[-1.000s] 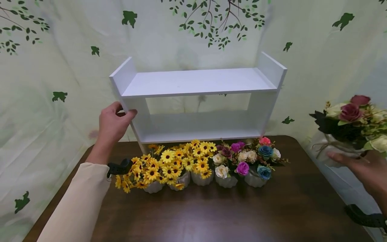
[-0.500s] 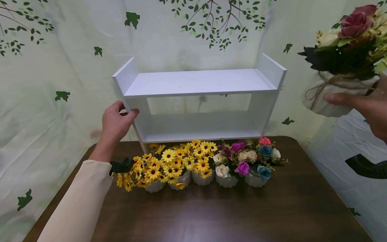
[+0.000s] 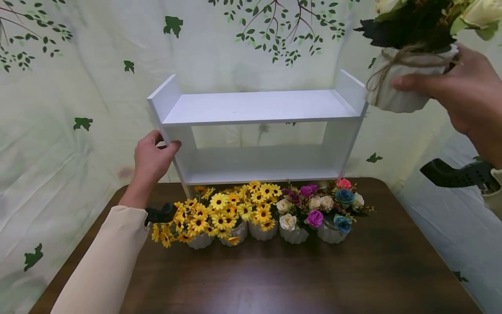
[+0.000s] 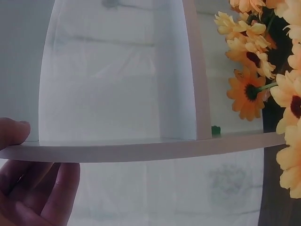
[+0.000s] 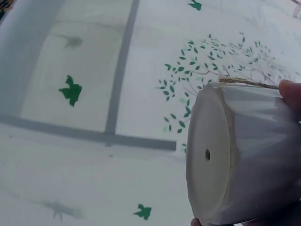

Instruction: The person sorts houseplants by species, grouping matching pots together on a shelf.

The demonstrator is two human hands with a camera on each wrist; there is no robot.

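Note:
My left hand (image 3: 152,157) pinches the left side panel of a white two-tier shelf (image 3: 255,107), thumb on the inner face and fingers outside. In the left wrist view the thumb (image 4: 14,133) and fingers show on either side of the panel edge. Up at the right, my right hand (image 3: 466,91) grips a white flower pot (image 3: 409,83) tied with twine, holding cream roses and dark leaves. The pot overlaps the shelf's right upper end in the head view. Its bottom with a small hole faces the right wrist camera. Both shelf boards carry nothing.
Along the shelf's front stand several potted flowers: yellow daisies (image 3: 219,213) at left, then pots of cream and purple roses (image 3: 288,222) and blue roses (image 3: 343,196). They stand on a dark brown table (image 3: 251,279). A leaf-printed cloth (image 3: 98,87) hangs behind.
My right hand has carried the potted roses up and then leftward, from low at the right side to beside the shelf's top. The left hand keeps its hold on the panel.

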